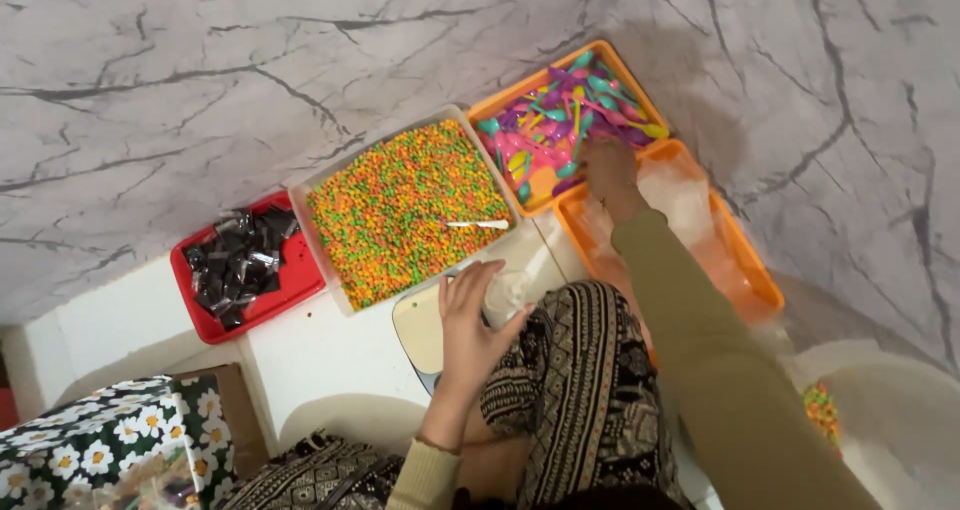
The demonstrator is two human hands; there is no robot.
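My right hand [608,170] reaches out over the orange tray [500,105] of small pink, purple and teal plastic spoons [560,120], fingers down among them; whether it grips one cannot be told. My left hand [470,315] holds a small clear bag or cup [508,292] above a pale board-like object [418,328] near my knee. Ahead of the left hand stands a white tray [305,192] filled with orange, green and yellow pellets [400,210], with a white spoon [478,224] lying on them.
A second orange tray [755,285] holding clear plastic bags lies under my right forearm. A red tray [290,295] of small dark wrappers is at the left. A daisy-patterned box [100,440] stands at bottom left. Marble-patterned floor surrounds everything.
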